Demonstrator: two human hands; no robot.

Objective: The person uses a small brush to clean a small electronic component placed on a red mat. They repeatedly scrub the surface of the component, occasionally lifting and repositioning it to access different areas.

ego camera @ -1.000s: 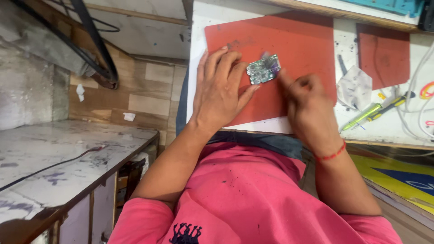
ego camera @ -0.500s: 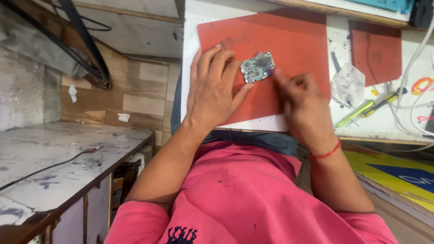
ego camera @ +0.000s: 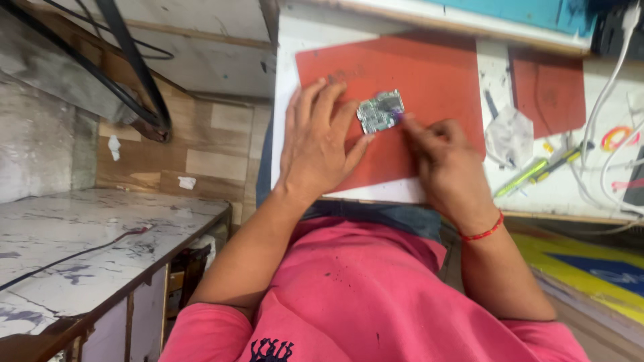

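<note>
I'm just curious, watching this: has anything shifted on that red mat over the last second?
Hardly anything. The small circuit board sits on the red mat as before, the left hand still flat beside it with a fingertip at its edge. The right hand keeps its fingertips at the board's right edge. Only the camera view drifted slightly.

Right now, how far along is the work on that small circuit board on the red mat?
Done: the circuit board lies flat on the red mat. In hand: the left hand rests beside it, thumb at its edge; the right hand presses its fingertips to the board's right edge. Left: the yellow-green tools lie untouched to the right, and the board shows no visible change.
</note>
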